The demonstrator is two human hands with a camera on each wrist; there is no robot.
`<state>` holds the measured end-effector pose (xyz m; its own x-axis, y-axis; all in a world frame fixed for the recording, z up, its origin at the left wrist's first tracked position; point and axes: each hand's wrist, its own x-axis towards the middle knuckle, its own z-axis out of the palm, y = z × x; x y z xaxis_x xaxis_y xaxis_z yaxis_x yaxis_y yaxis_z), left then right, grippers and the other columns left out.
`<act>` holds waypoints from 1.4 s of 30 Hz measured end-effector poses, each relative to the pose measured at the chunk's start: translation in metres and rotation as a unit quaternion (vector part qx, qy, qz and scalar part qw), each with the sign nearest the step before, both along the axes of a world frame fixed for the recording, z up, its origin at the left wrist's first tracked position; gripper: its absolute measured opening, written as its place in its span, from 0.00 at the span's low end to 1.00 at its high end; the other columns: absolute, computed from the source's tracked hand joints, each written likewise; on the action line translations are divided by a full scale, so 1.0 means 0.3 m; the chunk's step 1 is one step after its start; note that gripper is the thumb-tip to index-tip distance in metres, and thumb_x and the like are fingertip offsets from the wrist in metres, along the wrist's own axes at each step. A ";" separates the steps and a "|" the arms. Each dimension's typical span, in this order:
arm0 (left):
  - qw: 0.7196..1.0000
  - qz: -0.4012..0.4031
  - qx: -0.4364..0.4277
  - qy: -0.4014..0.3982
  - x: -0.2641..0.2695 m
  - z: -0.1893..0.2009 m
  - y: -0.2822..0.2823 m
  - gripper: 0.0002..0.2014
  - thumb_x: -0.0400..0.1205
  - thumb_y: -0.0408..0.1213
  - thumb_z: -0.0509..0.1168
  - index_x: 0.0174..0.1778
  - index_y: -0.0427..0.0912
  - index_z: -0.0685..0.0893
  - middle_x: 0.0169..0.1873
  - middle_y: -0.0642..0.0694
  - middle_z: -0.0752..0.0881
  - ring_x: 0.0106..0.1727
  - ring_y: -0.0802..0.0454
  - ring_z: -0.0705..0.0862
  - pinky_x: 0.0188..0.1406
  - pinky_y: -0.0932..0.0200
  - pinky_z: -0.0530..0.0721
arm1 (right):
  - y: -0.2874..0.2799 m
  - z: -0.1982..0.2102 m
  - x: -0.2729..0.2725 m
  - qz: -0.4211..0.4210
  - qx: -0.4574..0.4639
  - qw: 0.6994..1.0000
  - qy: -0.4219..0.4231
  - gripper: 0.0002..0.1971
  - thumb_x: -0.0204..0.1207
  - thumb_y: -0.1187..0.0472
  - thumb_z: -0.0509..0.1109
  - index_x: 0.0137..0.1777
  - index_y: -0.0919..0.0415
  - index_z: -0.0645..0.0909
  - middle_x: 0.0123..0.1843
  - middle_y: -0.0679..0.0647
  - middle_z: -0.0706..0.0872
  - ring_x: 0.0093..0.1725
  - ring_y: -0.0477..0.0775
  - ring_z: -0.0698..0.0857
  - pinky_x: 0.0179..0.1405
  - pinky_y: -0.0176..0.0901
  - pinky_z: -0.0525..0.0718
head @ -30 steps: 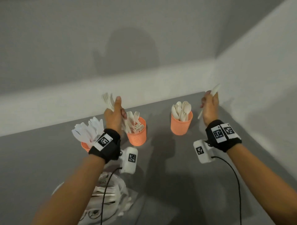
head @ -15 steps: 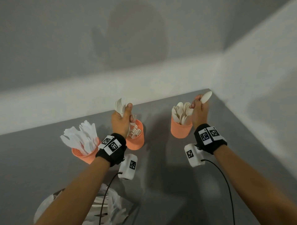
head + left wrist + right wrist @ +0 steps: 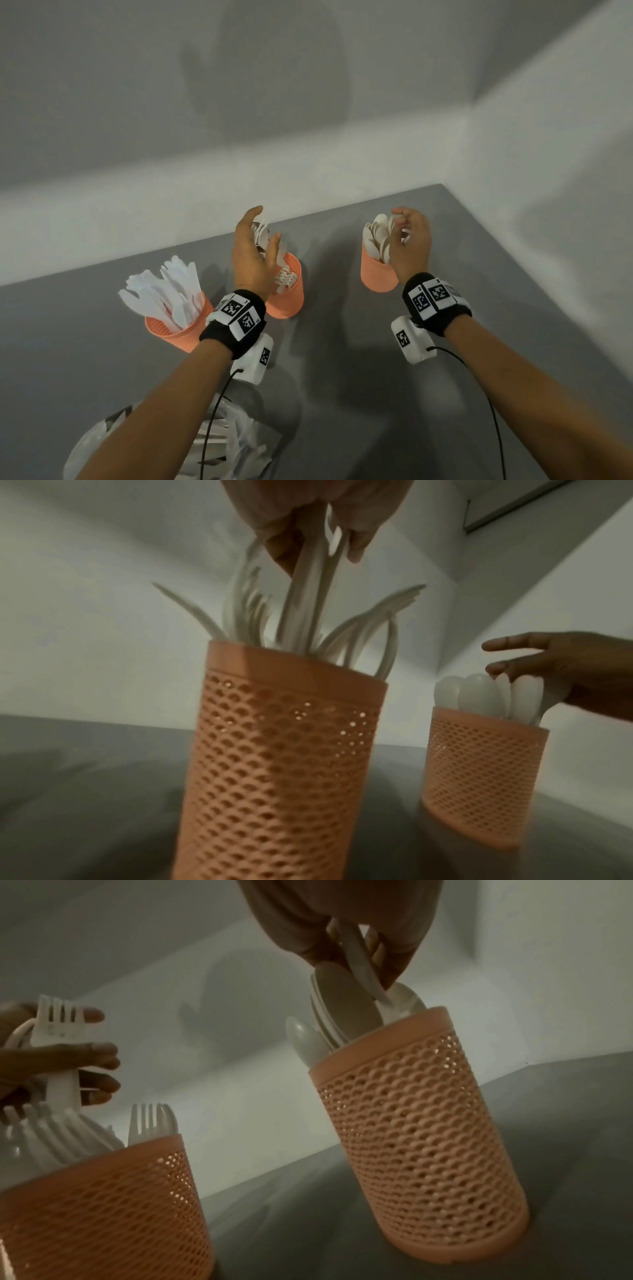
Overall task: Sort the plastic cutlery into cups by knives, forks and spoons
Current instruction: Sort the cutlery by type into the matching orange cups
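Forks first: white plastic forks (image 3: pixel 308 601) stand handle-down in the middle perforated orange plastic cup (image 3: pixel 286 291), and the left hand (image 3: pixel 251 253) is right over them, fingers (image 3: pixel 99 1050) loosely curled round 2 or so fork stems, tines up. In the left wrist view the stems already reach into the cup, so I judge the grip is near letting go, but it's not off yet.

White plastic spoons (image 3: pixel 376 236) fill the right orange cup (image 3: pixel 378 274), nearest the tabletop's far right corner. Right hand (image 3: pixel 411 246) hovers on top; in the right wrist view its fingertips (image 3: pixel 394 972) pinch 1 spoon (image 3: pixel 359 958) w/ the bowl down among the rest.

White plastic knives (image 3: pixel 164 294) fan out of the left orange cup (image 3: pixel 178 337), toward the tabletop's left side, untouched.

Handling, as a guess: very light, thin, springy pieces, smooth enough to slip; tines and necks could snap if forced into a crowded cup. Best held at the mid-handle, dropped straight in, not pushed. Cups are light too and may tip if a hand knocks the rim.

Clear plastic bag (image 3: pixel 219 445) w/ more cutlery lies at the near edge, under the left forearm.
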<state>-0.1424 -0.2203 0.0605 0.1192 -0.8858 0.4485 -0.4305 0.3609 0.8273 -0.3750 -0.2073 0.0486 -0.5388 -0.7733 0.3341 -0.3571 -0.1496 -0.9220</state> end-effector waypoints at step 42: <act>0.989 -0.046 0.135 -0.029 0.221 0.227 0.219 0.26 0.86 0.48 0.53 0.80 0.44 0.59 0.73 0.42 0.74 0.73 0.51 0.72 0.69 0.65 0.65 | 0.146 0.270 0.354 0.286 0.017 0.949 0.132 0.10 0.78 0.68 0.63 0.54 0.67 0.84 0.46 0.67 0.88 0.47 0.63 0.87 0.52 0.49 0.83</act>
